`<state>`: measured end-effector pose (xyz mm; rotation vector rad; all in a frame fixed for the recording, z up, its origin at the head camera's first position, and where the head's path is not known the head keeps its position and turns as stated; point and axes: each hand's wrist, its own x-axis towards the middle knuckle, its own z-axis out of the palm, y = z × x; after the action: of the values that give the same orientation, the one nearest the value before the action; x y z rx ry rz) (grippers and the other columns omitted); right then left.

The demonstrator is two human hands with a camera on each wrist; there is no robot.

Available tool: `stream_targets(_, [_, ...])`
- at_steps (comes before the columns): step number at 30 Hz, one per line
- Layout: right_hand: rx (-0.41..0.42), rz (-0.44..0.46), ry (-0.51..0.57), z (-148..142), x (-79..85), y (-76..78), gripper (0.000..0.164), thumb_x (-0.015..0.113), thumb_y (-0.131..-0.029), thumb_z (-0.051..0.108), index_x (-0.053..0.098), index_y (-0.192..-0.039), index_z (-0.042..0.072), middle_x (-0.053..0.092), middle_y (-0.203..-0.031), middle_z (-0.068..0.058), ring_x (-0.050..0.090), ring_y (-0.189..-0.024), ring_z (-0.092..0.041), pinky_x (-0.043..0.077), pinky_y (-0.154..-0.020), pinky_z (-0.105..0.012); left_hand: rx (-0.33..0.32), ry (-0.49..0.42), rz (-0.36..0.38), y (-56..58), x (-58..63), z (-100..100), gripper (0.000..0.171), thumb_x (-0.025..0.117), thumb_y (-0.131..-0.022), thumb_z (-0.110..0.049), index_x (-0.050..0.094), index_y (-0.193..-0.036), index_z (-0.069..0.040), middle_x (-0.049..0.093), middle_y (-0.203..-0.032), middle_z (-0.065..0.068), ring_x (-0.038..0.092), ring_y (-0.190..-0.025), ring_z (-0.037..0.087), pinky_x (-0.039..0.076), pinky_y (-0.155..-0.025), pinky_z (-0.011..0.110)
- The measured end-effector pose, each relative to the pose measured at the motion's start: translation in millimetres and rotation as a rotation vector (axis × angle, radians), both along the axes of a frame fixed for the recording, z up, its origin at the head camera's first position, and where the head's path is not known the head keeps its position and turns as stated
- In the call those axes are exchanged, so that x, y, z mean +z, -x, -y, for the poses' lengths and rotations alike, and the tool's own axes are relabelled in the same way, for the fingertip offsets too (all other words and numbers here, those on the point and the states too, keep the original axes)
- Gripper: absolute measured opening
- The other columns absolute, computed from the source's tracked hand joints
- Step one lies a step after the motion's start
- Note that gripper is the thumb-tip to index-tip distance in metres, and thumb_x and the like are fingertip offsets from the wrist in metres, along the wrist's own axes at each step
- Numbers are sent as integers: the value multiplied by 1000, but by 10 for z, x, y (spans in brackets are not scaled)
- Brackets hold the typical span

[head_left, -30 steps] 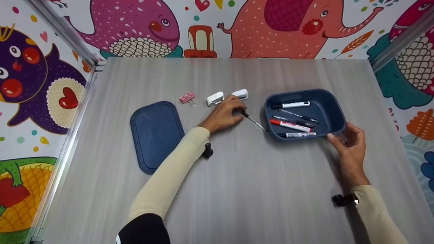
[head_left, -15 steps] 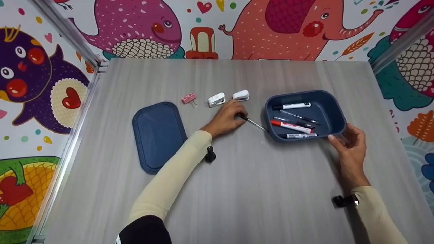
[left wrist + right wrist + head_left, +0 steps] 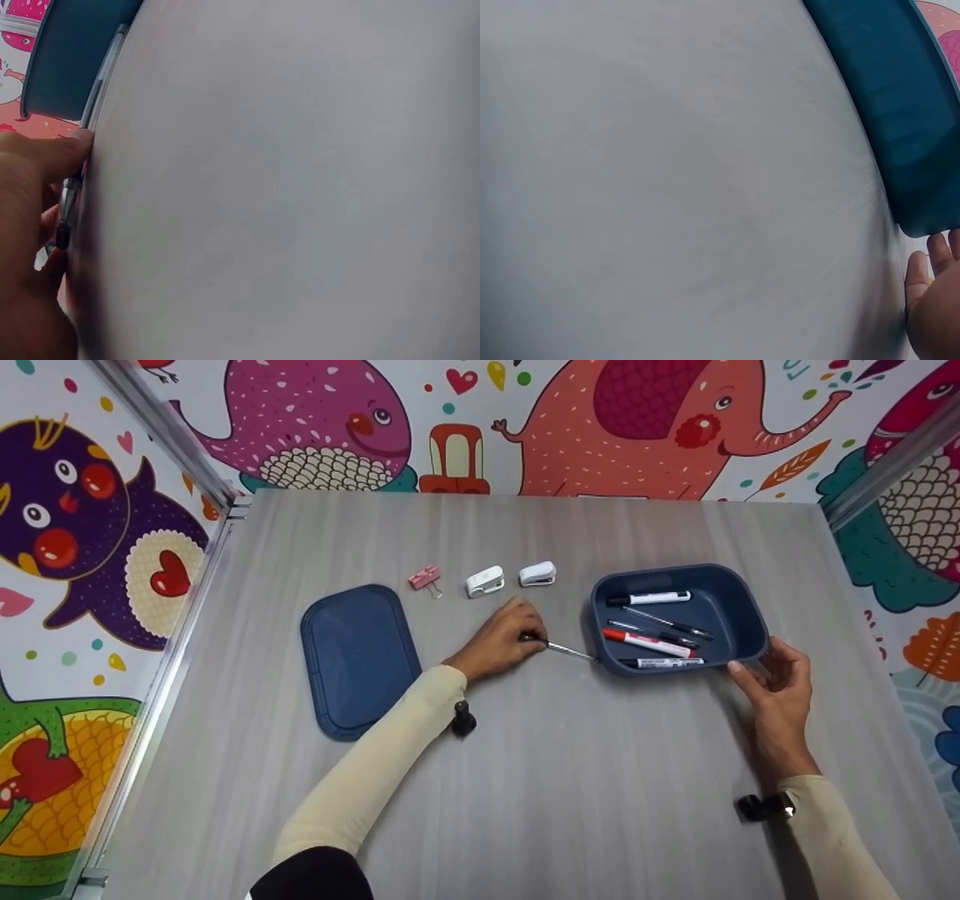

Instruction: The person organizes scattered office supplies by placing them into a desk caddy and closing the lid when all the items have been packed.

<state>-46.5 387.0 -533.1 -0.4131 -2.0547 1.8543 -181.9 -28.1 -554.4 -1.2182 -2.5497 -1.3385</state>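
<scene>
My left hand (image 3: 504,640) pinches a clear-barrelled pen (image 3: 571,650) by its black end. In the left wrist view, the pen (image 3: 102,79) lies low along the tabletop, its far end at the wall of the blue box (image 3: 71,64). At the right, my right hand (image 3: 780,697) grips the near right corner of the open blue box (image 3: 754,619), thumb on the front and fingers round the side. Inside the box lie a red marker (image 3: 652,643), black-capped markers (image 3: 660,598) and slim pens (image 3: 671,622). The right wrist view shows fingertips (image 3: 939,247) touching the box's end.
A flat blue lid (image 3: 360,660) lies left, partly behind my left forearm. Beyond my left hand are two small white staplers (image 3: 485,582) and a pink binder clip (image 3: 425,577). Patterned walls bound the grey table (image 3: 525,780) at the back and sides.
My left hand has drawn a little toward me with the pen, away from the staplers. The pen now lies flatter toward the box. My right hand and the box keep their place.
</scene>
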Motion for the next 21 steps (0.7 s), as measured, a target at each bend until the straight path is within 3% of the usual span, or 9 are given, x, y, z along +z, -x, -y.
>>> stream_targets(8, [-8,38,-9,14,2,6,70,82,-98,1,49,-158,14,54,-154,-4,48,-145,-21,44,-109,-22,-17,4,1,-73,-33,77,7,85,-95,-12,83,-99,-6,74,-98,4,60,-108,22,49,-99,36])
stream_targets(13, [-10,47,-6,10,2,18,70,83,-98,3,49,-157,15,54,-153,-3,48,-144,-20,43,-111,-23,31,-34,43,-37,-57,143,7,85,-95,-11,83,-99,-6,74,-96,2,59,-105,19,49,-96,32])
stream_targets(21, [-14,50,-13,8,-1,10,70,82,-98,2,49,-158,15,54,-154,-2,48,-144,-20,42,-111,-23,113,-95,89,-103,166,218,9,86,-93,-2,82,-99,2,74,-95,14,60,-99,29,47,-89,32])
